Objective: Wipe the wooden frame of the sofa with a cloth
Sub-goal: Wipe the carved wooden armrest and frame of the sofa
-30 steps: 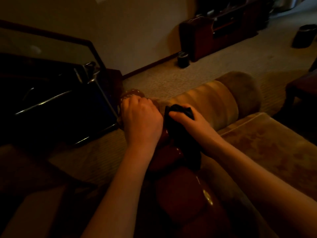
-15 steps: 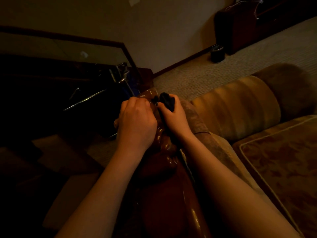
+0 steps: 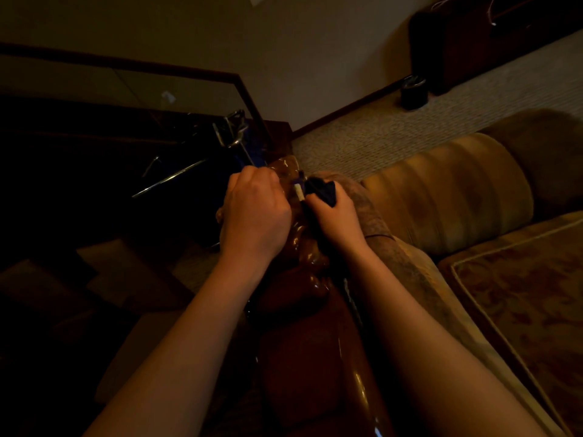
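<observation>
The sofa's glossy reddish-brown carved wooden frame (image 3: 309, 342) runs from the bottom of the view up to its rounded end at the middle. My right hand (image 3: 336, 220) grips a dark blue cloth (image 3: 321, 189) and holds it against the upper right side of the wood, near the end. My left hand (image 3: 255, 212) is curled over the left side of the same carved end, fingers wrapped round the wood. The two hands sit side by side, almost touching. The room is dim.
A padded sofa arm (image 3: 372, 212), a striped bolster cushion (image 3: 448, 193) and a patterned seat cushion (image 3: 530, 304) lie to the right. A dark glass-topped table with metal parts (image 3: 176, 178) stands left. A small dark bin (image 3: 414, 93) and dark cabinet (image 3: 473, 42) stand on the carpet beyond.
My right hand has slid the cloth up along the wood toward the frame's end and beside my left hand. The camera has swung left and closer.
</observation>
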The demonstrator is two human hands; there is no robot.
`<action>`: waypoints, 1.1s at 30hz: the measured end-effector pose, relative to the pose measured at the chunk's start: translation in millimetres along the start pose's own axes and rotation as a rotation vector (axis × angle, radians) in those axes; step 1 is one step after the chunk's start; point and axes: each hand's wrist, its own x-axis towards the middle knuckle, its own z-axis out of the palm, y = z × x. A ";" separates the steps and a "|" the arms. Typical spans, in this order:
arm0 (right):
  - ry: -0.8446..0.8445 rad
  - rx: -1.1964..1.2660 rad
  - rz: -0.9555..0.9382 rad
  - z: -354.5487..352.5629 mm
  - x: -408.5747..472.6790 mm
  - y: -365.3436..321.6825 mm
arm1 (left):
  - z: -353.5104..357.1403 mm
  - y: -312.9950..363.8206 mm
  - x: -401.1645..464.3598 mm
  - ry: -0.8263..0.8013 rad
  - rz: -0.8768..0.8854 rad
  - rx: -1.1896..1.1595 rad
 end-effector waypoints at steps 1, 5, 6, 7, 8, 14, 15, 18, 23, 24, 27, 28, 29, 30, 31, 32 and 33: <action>0.003 -0.015 0.051 -2.1 -2.8 2.8 | -0.3 0.4 0.4 -0.002 -0.005 -0.003; 0.036 0.108 0.094 -16.3 -55.1 7.7 | 0.7 3.0 -0.5 -0.004 -0.007 -0.019; 0.013 0.169 0.034 -18.6 -68.5 3.3 | 1.2 3.5 -0.6 -0.002 -0.008 -0.015; -0.016 0.190 -0.056 -18.6 -77.9 -2.3 | 1.9 3.5 -1.0 0.000 -0.009 -0.010; -0.047 0.172 -0.146 -16.3 -81.1 -8.6 | 2.5 3.0 -1.2 0.001 -0.009 -0.009; 0.026 -0.033 -0.039 -5.0 -31.2 -4.2 | 1.1 1.6 0.1 -0.004 -0.021 -0.034; 0.036 -0.039 0.045 -8.4 -27.7 4.1 | 1.2 1.9 0.0 -0.009 -0.019 -0.038; 0.040 0.010 0.087 -16.2 -45.2 13.7 | 1.9 1.5 -0.6 -0.009 -0.019 -0.048; -0.027 0.057 -0.220 -22.5 -93.2 -3.6 | 3.3 2.0 -1.9 -0.008 -0.023 -0.029; -0.040 0.025 -0.265 -23.6 -95.5 -7.0 | 2.8 1.7 -1.6 -0.010 -0.024 -0.027; -0.107 -0.019 -0.299 -29.5 -100.5 -7.2 | 1.9 0.7 -0.4 -0.020 -0.016 -0.033; -0.122 -0.024 -0.293 -31.8 -103.2 -3.6 | 2.1 0.4 -0.3 -0.020 -0.012 -0.032; -0.122 -0.020 -0.275 -33.6 -106.2 -0.7 | 2.6 0.4 -0.5 -0.020 -0.008 -0.025; -0.108 -0.013 -0.259 -34.8 -108.2 1.7 | 3.5 0.5 -0.9 -0.020 -0.003 -0.015; -0.084 -0.005 -0.245 -34.7 -107.9 2.9 | 4.3 0.9 -1.0 -0.022 0.004 -0.005; -0.053 0.009 -0.227 -33.0 -104.7 3.4 | 4.7 1.3 -1.2 -0.026 0.008 0.004; -0.028 0.037 -0.202 -29.6 -98.4 2.2 | 4.5 1.2 -1.5 -0.030 0.009 0.010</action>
